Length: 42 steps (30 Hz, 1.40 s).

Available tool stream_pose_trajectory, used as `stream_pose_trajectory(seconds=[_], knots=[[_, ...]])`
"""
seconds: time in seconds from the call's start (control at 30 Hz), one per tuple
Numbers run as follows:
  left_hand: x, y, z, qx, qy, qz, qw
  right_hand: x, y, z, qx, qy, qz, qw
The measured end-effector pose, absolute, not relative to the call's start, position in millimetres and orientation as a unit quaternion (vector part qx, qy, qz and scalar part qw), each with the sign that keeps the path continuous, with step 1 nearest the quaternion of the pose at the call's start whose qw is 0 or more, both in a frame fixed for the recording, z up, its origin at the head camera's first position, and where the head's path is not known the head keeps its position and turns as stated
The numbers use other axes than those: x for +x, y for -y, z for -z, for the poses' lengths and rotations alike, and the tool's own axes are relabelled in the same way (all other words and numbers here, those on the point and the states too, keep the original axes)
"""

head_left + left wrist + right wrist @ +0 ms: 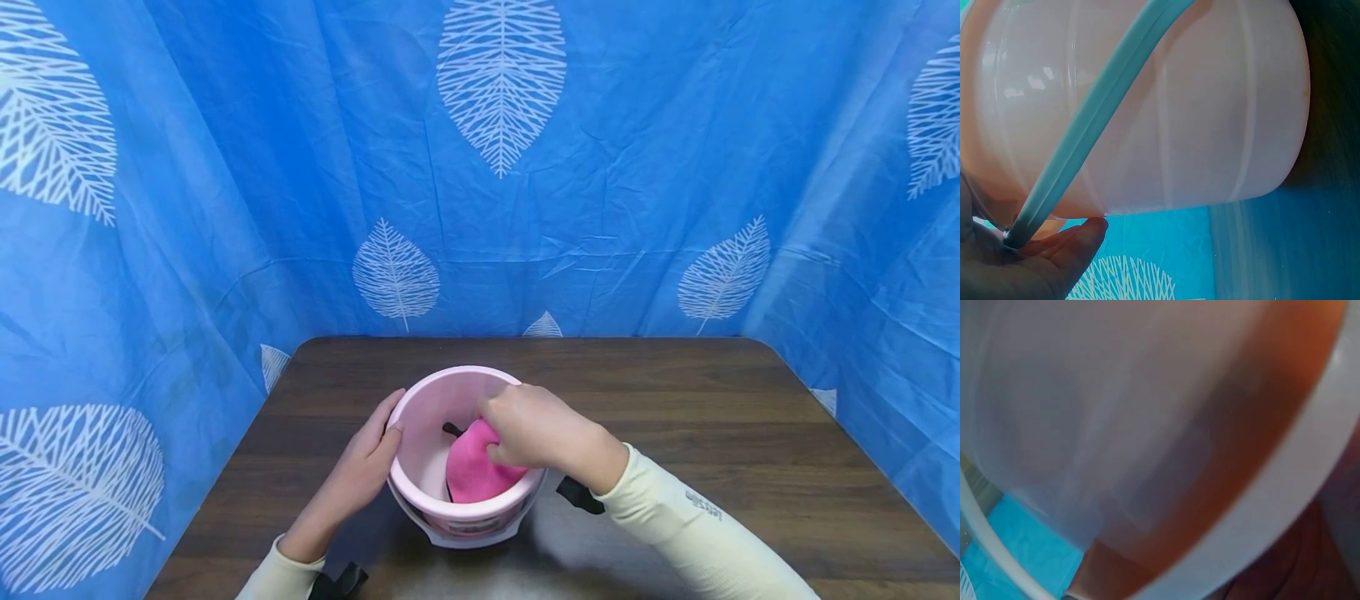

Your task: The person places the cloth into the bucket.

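Observation:
A pale pink bucket (468, 507) stands on the table, its mouth tipped toward the head camera. My left hand (367, 458) holds its left rim, with the thumb at the inner edge and the fingers outside. In the left wrist view the bucket's handle (1091, 125) slants across its side. Over the bucket's right rim, my right hand (536, 429) grips a bright pink fabric item (480, 467) inside it. A dark edge and a small black tab (452, 429) show on the fabric. The right wrist view shows mostly the bucket's wall and rim (1260, 506), blurred.
The dark wood-grain table (675, 400) extends around the bucket on both sides. Blue curtains (615, 167) with white leaf prints hang behind it and along the left and right. Black straps (579, 495) are at both wrists.

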<state>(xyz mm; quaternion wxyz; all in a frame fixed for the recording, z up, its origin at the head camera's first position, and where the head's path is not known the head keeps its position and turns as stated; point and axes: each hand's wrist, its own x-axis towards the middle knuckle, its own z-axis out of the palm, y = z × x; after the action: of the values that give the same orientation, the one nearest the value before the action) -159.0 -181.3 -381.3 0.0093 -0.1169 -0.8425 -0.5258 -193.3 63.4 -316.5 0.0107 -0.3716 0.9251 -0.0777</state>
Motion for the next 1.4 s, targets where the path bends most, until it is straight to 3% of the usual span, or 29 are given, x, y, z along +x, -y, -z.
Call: stream_pose_trajectory(seconds=[0.63, 1.4], knots=[[-158.6, 181.8, 381.8, -0.119, 0.842, 0.526, 0.008, -192.2, -60.3, 326.1, -0.365, -0.927, 0.074, 0.033], [-159.6, 182.6, 382.0, -0.123, 0.838, 0.531, 0.008, -191.8, -60.5, 333.0, -0.390, -0.919, 0.062, 0.004]])
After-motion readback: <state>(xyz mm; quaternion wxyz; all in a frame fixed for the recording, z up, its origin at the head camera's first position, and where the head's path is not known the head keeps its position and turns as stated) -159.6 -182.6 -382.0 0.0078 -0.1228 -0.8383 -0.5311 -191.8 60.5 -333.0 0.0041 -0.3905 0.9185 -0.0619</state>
